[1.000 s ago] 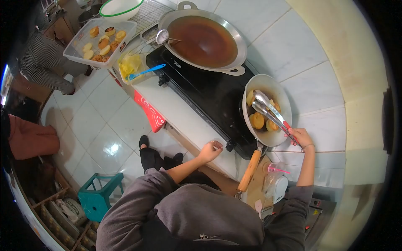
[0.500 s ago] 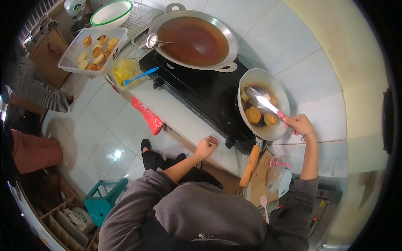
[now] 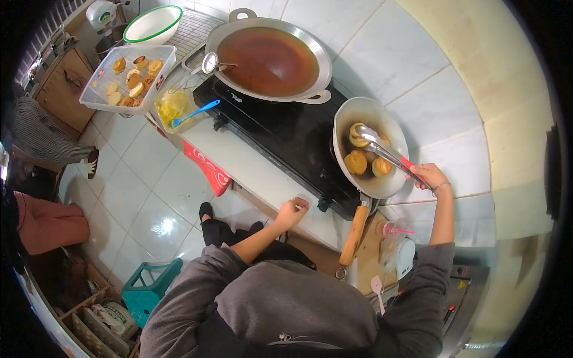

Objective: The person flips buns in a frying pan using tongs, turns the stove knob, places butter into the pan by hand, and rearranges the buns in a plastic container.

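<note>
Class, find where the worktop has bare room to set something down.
Bare: the white counter strip in front of the stove, between the blue brush and the left hand; also the stove top between wok and pan. Crowded: the end with the clear cup and pink spatula, and around the pastry tub.

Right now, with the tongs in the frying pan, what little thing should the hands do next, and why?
Perhaps the left hand should steady the wooden handle: that hand looks empty and nothing holds the handle. Meanwhile the right hand has the tongs with their tips at a browned piece in the frying pan, so a nudge might shift it.
</note>
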Available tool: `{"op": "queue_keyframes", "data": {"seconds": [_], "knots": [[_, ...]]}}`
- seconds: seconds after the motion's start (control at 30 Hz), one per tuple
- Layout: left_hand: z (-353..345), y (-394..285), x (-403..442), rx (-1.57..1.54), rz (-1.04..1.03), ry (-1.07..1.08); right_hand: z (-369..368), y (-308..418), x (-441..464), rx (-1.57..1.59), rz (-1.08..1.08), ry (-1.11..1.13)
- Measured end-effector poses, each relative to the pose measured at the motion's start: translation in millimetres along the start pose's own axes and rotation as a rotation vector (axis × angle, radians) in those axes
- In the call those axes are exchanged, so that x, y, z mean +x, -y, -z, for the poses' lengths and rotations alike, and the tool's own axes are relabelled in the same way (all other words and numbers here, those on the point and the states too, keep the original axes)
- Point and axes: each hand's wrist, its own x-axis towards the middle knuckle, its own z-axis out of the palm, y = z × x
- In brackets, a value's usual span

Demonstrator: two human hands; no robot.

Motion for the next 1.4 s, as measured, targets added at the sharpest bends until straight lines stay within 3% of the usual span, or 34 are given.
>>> {"op": "queue_keyframes", "data": {"seconds": [0.17, 0.63, 0.87, 0.97, 1.1, 1.23, 1.4], "knots": [[-10.4, -3.0, -0.2, 0.074, 0.007, 0.108, 8.6, -17.8, 1.5, 0.024, 0.044, 0.011], [-14.2, 8.9, -0.5, 0.096, -0.008, 0.139, 16.3, -28.9, -19.9, 0.143, 0.278, 0.041], [86.4, -35.7, -32.9, -0.016, 0.303, 0.634, 20.1, 42.5, -62.1, 0.221, 0.415, 0.033], [146.3, -26.9, -48.1, -0.064, 0.344, 0.639, 8.8, 97.3, -76.9, 0.207, 0.491, 0.078], [241.8, -34.4, -74.5, -0.066, 0.316, 0.516, -34.4, 177.7, -67.0, 0.248, 0.586, 0.133], [341.5, -43.1, -94.5, -0.233, 0.307, 0.22, -104.3, 290.3, -51.8, 0.107, 0.6, 0.18], [449.9, -50.3, -88.7, -0.329, 0.252, -0.383, -234.2, 431.6, -2.8, 0.087, 0.571, 0.376]]}}
